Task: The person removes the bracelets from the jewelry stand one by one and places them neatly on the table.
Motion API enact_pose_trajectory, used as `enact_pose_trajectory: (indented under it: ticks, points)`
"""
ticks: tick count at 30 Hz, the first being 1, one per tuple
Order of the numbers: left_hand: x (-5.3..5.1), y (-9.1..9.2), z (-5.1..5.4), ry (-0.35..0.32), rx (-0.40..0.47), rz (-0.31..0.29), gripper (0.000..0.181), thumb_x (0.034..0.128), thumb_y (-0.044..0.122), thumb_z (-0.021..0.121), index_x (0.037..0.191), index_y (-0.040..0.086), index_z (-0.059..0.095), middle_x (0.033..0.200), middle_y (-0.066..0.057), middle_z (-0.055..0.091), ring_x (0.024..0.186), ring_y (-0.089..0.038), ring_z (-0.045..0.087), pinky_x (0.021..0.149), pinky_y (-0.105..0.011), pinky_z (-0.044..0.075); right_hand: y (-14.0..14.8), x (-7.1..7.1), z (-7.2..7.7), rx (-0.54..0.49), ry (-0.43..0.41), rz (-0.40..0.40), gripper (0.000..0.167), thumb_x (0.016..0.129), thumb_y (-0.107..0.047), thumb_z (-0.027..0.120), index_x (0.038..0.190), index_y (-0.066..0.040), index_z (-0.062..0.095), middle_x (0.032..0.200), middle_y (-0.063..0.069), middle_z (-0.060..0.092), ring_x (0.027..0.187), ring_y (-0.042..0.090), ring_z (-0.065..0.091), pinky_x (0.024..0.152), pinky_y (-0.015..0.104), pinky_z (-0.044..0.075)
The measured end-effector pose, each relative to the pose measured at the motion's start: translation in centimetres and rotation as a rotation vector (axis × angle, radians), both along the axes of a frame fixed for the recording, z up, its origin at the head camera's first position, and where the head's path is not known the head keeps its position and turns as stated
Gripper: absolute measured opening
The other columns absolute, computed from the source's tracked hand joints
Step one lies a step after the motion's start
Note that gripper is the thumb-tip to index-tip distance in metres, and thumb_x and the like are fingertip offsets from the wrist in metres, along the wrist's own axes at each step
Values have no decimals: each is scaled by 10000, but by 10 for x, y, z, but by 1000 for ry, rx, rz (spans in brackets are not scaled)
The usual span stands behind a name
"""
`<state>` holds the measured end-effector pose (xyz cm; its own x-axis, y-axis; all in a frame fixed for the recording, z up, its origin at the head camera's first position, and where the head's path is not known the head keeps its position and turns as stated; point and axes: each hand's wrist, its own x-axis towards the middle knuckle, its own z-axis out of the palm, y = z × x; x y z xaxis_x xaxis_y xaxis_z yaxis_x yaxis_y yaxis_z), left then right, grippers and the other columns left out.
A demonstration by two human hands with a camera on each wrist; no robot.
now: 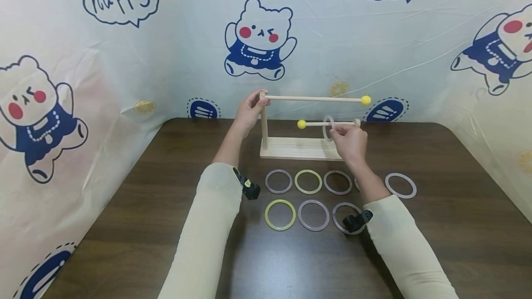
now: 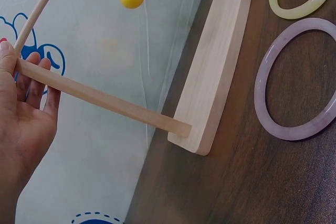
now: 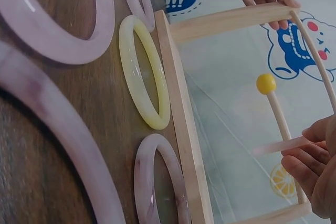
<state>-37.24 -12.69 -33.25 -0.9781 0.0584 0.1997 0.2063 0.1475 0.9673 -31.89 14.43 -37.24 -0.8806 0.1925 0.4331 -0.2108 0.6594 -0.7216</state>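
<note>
A wooden bangle stand (image 1: 301,148) has two rods with yellow ball ends, the upper rod (image 1: 316,98) pointing right and the lower rod (image 1: 316,124) pointing left. At the top of the left post (image 2: 100,95), my left hand (image 1: 249,110) grips the corner where post and upper rod meet. My right hand (image 1: 351,143) pinches a pale pinkish bangle (image 1: 328,128) between thumb and fingers. That bangle encircles the lower rod, between its yellow ball (image 3: 266,84) and the right post. In the right wrist view, the bangle (image 3: 281,146) is seen edge-on across the rod.
Two rows of bangles lie on the dark wooden table (image 1: 166,243) before the stand: a yellow bangle (image 1: 280,215), a lilac bangle (image 1: 313,215) and several others. A pale bangle (image 1: 401,185) lies right of my right forearm, which partly covers another. A patterned cloth (image 1: 187,50) hangs behind.
</note>
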Motion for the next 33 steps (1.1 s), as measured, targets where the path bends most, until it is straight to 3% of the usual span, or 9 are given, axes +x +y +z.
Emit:
enact_pose_trajectory:
  ticks: [18, 31, 33]
  points:
    - [0, 0, -1, -12, -6, 8, 439, 888, 379, 535, 1281, 183, 518, 1181, -58, 586, 1100, -156, 540, 978, -369, 384, -15, 5, 4, -23, -9, 52, 161, 842, -118, 659, 936, -1, 717, 848, 139, 694, 767, 264, 675, 645, 383, 509]
    - [1, 1, -1, 29, 5, 4, 435, 913, 329, 528, 1297, 127, 501, 1182, -84, 578, 1094, -173, 547, 971, -323, 392, -20, 3, 2, -4, 26, 71, 173, 836, -120, 663, 953, -4, 717, 818, 134, 697, 735, 254, 670, 627, 393, 501]
    - [1, 1, -1, 29, 8, 5, 429, 914, 322, 530, 1294, 125, 502, 1179, -84, 579, 1092, -173, 548, 967, -320, 395, -20, 3, 2, 2, 26, 75, 182, 841, -126, 659, 960, 0, 714, 821, 136, 696, 725, 254, 668, 695, 395, 496]
